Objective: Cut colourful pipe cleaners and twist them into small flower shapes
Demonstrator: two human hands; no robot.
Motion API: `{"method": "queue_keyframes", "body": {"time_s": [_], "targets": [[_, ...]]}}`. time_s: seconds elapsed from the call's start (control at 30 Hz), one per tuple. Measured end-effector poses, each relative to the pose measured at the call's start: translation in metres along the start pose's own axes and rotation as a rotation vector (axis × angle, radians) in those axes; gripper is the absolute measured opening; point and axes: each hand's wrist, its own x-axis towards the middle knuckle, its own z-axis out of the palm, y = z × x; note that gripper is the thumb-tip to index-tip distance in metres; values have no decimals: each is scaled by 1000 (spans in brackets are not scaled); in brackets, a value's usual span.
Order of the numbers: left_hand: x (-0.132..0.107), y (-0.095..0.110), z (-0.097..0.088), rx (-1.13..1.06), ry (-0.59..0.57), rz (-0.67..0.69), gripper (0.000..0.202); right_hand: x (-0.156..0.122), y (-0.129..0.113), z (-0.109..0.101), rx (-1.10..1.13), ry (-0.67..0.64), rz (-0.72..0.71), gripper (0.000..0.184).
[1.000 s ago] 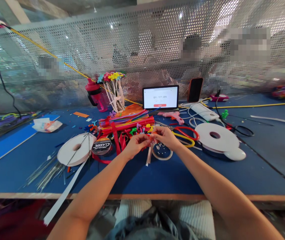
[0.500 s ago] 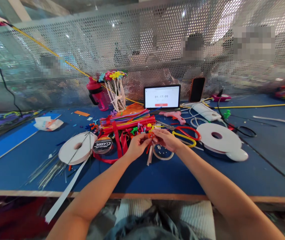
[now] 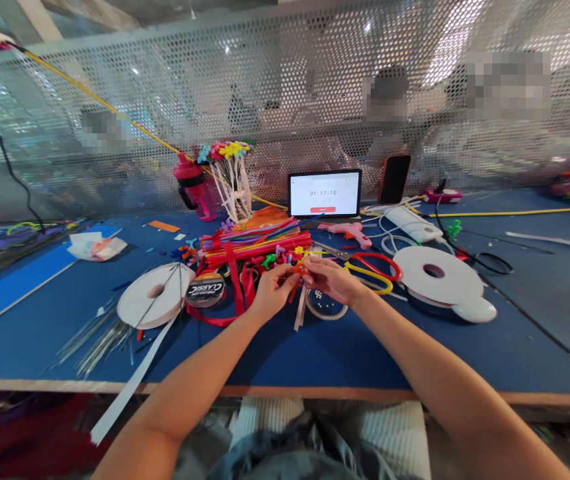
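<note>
My left hand (image 3: 271, 291) and my right hand (image 3: 333, 278) meet above the blue table (image 3: 285, 347), fingers pinched together on a small orange-red pipe-cleaner piece (image 3: 301, 269). A white strip (image 3: 299, 312) hangs down from it toward the table. Just below my right hand lies a round clear lid with small white beads (image 3: 325, 305). Behind my hands is a heap of coloured pipe cleaners (image 3: 257, 243) and red ribbon (image 3: 235, 283).
Two white tape reels (image 3: 153, 303) (image 3: 437, 275), a black spool (image 3: 205, 291), red and yellow scissors (image 3: 372, 267), a pink glue gun (image 3: 349, 231), a tablet showing a timer (image 3: 325, 193), a phone (image 3: 393, 179), a pink bottle (image 3: 195, 187), finished flowers (image 3: 231, 177), wires (image 3: 95, 340). Mesh screen behind.
My hands have shifted slightly and kept working the small orange piece between the fingertips. The timer has ticked from 01:17:09 to 01:17:10.
</note>
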Motion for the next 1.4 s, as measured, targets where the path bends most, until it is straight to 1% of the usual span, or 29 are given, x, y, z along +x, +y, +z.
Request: {"method": "queue_keyframes", "body": {"time_s": [0.23,0.33,0.5,0.6,0.67,0.73,0.8,0.9,1.0,1.13,1.4], "targets": [[-2,0,1,114,9,32,26,1,0,0,-44,8,20,22],[-2,0,1,118,26,40,25,1,-1,1,-17,40,17,21],[-2,0,1,126,25,50,26,0,-2,1,-16,22,-4,19],[-3,2,0,196,36,100,26,0,-2,-1,-58,13,0,19],[-3,4,0,256,67,150,24,0,-1,-2,-67,1,1,19],[-4,7,-1,279,96,172,23,0,0,-4,-76,-10,4,20],[-5,9,-1,256,109,159,23,1,1,-6,-92,-21,20,20],[-7,12,-1,228,99,134,23,1,3,-7,-114,-37,52,21],[-8,15,0,268,97,148,21,1,4,-6,-114,-52,60,22],[-9,18,0,351,98,217,18,1,3,-3,-124,-57,87,22],[-7,18,-2,497,55,355,14,-2,1,1,-215,-7,115,24]]}}
